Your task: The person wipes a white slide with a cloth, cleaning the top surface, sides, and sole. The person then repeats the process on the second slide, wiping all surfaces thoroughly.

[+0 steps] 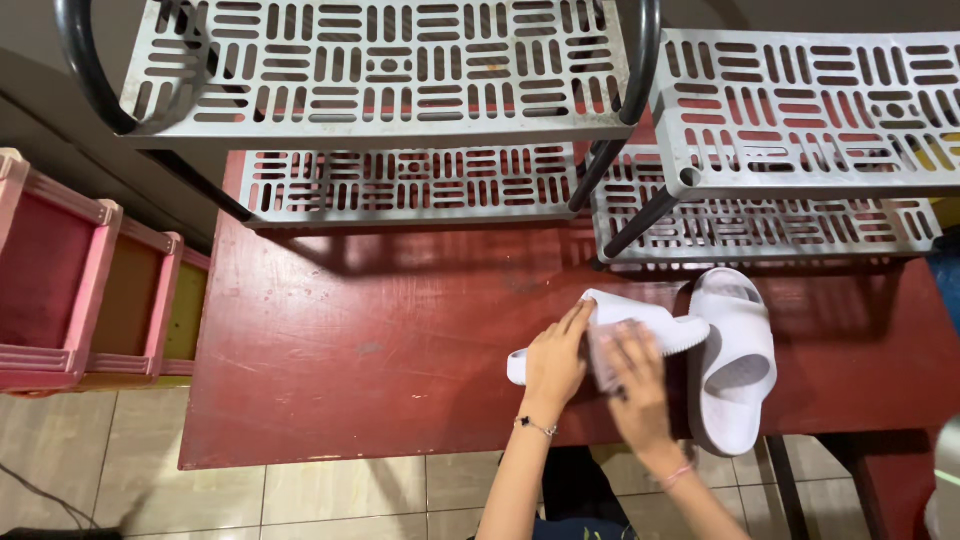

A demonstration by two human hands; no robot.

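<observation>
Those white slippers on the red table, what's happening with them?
A person has both hands on one white slide slipper that lies on its side on the red table. The left hand steadies it, while the right hand presses what looks like a pale cloth against it. The second slipper lies flat just to the right, touching or nearly touching the first. Grey slotted racks stand at the back of the table, and pink crates sit off to the left.

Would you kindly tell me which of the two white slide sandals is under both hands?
The left white slide sandal, turned on its side under both hands; the right white slide sandal lies untouched, strap up.
</observation>
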